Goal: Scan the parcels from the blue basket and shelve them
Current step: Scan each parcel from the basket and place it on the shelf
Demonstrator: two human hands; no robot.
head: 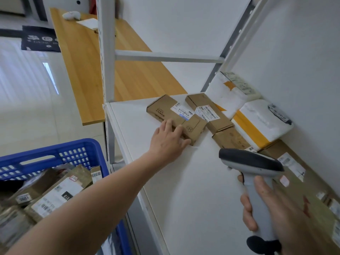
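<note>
Now, left hand [169, 139]: flat, pressing the box [165, 109].
Right hand [287, 208]: grips my scanner [252, 161].
Risk: I shove the neighbouring box [207, 111] askew.

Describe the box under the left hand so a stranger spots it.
Start at the white shelf of the metal rack. At its far end lies a flat brown cardboard box under the left hand. It is the leftmost box; its white label has a blue patch.

blue basket [88, 144], brown parcel [165, 111], white shelf [193, 181]
</note>
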